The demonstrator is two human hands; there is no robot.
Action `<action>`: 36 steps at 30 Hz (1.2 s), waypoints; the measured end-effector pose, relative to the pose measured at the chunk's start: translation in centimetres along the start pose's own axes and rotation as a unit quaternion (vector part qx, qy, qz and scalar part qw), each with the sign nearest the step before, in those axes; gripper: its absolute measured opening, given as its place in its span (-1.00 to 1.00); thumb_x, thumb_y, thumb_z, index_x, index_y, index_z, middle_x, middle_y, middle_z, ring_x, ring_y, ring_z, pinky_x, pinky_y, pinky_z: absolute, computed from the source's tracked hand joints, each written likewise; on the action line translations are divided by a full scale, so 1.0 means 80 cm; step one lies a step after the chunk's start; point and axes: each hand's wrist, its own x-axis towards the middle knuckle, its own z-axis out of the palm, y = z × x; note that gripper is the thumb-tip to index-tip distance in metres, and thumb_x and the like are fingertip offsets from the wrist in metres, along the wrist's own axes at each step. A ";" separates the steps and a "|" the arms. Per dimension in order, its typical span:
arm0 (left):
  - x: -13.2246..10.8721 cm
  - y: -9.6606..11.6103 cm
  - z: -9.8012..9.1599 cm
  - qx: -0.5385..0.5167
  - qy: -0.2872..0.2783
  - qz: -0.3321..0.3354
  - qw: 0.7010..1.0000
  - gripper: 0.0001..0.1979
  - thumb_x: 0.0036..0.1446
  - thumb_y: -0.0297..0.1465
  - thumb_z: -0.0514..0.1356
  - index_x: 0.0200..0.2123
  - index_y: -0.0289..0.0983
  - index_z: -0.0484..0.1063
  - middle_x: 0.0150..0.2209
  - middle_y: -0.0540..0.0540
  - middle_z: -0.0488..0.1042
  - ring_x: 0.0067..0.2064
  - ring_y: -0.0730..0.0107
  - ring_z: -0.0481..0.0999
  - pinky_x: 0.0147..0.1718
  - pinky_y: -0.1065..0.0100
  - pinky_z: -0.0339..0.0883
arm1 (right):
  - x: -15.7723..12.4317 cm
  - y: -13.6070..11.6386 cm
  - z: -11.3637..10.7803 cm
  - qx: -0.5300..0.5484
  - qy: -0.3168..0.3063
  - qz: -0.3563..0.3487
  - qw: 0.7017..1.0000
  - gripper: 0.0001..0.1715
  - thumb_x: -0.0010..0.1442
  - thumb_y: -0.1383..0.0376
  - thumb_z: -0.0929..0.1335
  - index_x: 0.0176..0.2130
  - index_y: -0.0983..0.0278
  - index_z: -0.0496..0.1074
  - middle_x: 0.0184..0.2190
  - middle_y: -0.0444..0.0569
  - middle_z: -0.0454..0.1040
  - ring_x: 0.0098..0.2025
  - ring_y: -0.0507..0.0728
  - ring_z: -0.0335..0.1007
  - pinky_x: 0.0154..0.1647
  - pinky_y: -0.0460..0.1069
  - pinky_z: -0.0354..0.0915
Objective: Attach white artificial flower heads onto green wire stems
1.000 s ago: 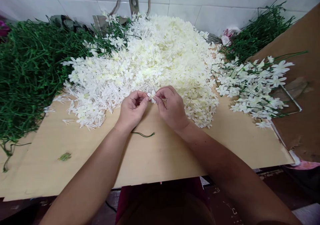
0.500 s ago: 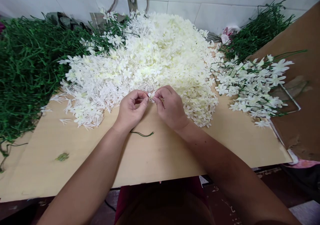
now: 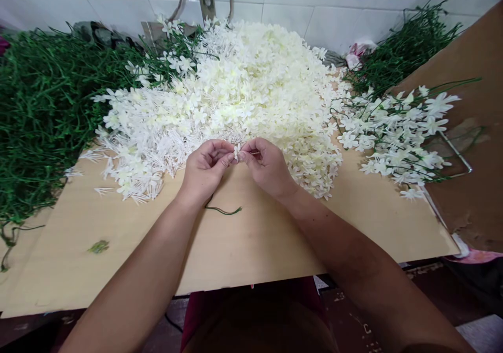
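Note:
Between my fingertips is a small white artificial flower, held over the near edge of the flower pile. My left hand pinches it from the left, and my right hand pinches it from the right. The fingers hide most of its base. A thin green stem trails out below my left hand onto the board; I cannot tell whether it joins the flower. Right behind both hands rises a big heap of white artificial flowers, with bare white stamen pieces at its left.
Green plastic stems are massed on the left, with more stems at the back right. Several flowered sprays lie against a brown cardboard panel. A small greenish scrap rests on the tan board. White tiles stand behind.
The flower between my fingertips has turned to stand more upright. My right hand has shifted slightly down; my left hand has barely moved.

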 end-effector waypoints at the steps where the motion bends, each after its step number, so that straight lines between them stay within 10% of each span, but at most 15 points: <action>1: 0.000 -0.001 0.000 0.015 0.009 -0.001 1.000 -0.82 -0.10 -0.39 0.39 -0.36 -0.25 0.52 -0.46 0.01 0.51 -0.41 0.46 0.49 -0.32 0.40 0.41 | 0.000 0.000 0.000 0.001 0.001 0.000 1.000 -0.86 0.17 0.23 0.37 -0.38 0.24 0.37 -0.38 -0.07 0.45 -0.32 0.06 0.40 -0.22 0.03 0.40; 12: 0.001 0.004 -0.001 -0.036 0.001 -0.065 0.997 -0.69 -0.26 -0.29 0.52 -0.44 -0.27 0.55 -0.50 -0.01 0.52 -0.44 0.48 0.43 -0.41 0.41 0.33 | -0.003 0.001 0.008 0.036 0.013 0.020 0.999 -0.79 0.13 0.18 0.42 -0.42 0.24 0.38 -0.43 -0.10 0.45 -0.36 0.04 0.38 -0.27 0.01 0.36; 22: 0.004 0.001 -0.001 -0.048 0.022 -0.081 0.995 -0.69 -0.18 -0.23 0.48 -0.43 -0.25 0.49 -0.51 0.01 0.46 -0.50 0.50 0.36 -0.52 0.44 0.23 | 0.000 -0.006 0.011 0.171 -0.028 0.083 0.981 -0.31 -0.26 0.00 0.63 -0.24 0.20 0.36 -0.34 -0.14 0.46 -0.29 0.03 0.43 -0.26 -0.03 0.40; 31: 0.005 0.003 -0.002 -0.002 -0.019 -0.044 0.999 -0.75 -0.05 -0.25 0.41 -0.46 -0.23 0.44 -0.54 0.03 0.40 -0.48 0.46 0.34 -0.46 0.41 0.22 | -0.002 0.000 0.008 0.111 -0.031 0.007 0.993 -0.67 0.13 0.07 0.46 -0.36 0.23 0.33 -0.45 -0.17 0.37 -0.42 0.00 0.27 -0.32 -0.01 0.27; 36: 0.007 0.012 -0.043 0.242 -0.033 0.020 0.969 -0.80 -0.01 -0.24 0.36 -0.48 -0.23 0.49 -0.52 -0.02 0.46 -0.49 0.45 0.31 -0.52 0.40 0.13 | -0.002 -0.007 0.000 0.099 -0.047 0.007 0.994 -0.74 0.16 0.15 0.42 -0.39 0.23 0.32 -0.49 -0.19 0.32 -0.42 -0.01 0.22 -0.33 -0.02 0.22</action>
